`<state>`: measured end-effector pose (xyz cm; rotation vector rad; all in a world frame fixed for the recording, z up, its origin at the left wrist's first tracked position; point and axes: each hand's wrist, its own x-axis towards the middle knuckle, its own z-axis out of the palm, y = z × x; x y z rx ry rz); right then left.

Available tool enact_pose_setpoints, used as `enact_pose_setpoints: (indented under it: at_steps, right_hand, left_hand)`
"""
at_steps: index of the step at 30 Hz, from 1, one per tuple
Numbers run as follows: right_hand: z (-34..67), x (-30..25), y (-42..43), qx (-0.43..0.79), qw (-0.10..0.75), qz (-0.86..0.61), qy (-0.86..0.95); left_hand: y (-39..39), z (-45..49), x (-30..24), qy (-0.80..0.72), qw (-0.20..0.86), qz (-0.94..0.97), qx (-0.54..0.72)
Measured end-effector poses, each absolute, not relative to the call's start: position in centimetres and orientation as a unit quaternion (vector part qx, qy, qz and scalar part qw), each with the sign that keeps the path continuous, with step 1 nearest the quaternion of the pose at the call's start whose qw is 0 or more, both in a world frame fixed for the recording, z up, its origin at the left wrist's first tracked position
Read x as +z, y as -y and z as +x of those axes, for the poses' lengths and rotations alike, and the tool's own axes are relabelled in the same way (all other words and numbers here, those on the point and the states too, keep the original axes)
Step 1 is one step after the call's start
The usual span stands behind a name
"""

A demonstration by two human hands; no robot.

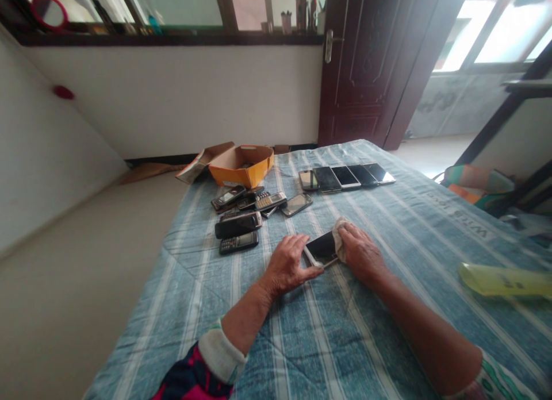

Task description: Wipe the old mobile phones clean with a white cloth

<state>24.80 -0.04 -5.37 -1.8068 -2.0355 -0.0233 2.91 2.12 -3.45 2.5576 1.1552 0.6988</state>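
A smartphone (321, 249) with a dark screen and white edges lies between my hands, low over the striped bed cover (297, 342). My left hand (288, 264) grips its left end, thumb along the near edge and fingers at the far side. In my right hand (361, 252) a pale wiping cloth (340, 239) is bunched and pressed against the phone's right end. The fingers of that hand are closed over the cloth. Part of the phone's right end is hidden under it.
Several old mobile phones (238, 223) are heaped to the left. Behind them stands an open orange cardboard box (241, 173). Several smartphones (345, 177) lie in a row at the back. A yellow translucent object (504, 279) is at the right. Beyond the bed is a brown door (366, 66).
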Motion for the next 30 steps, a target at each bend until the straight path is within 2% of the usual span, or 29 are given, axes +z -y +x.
enact_pose_setpoints:
  at_steps: [7,12,18,23,30]
  right_hand:
    - [22.6,-6.5,1.3,-0.036,0.238,-0.613,0.752]
    - [20.6,-6.8,2.3,0.011,0.296,-0.502,0.813]
    - [20.5,-6.0,3.1,0.037,0.311,-0.448,0.837]
    - [21.7,-6.2,3.3,0.010,0.296,-0.474,0.829]
    - [25.5,-6.7,2.4,-0.047,0.272,-0.600,0.751]
  left_hand:
    - [-2.3,3.0,-4.1,-0.393,0.102,0.884,0.233]
    - [-2.3,3.0,-4.0,-0.395,0.113,0.879,0.240]
    - [-2.4,2.9,-4.0,-0.390,0.118,0.884,0.230]
    - [-2.3,2.9,-3.7,-0.390,0.116,0.886,0.222]
    - [-2.1,2.8,-3.6,-0.391,0.119,0.886,0.219]
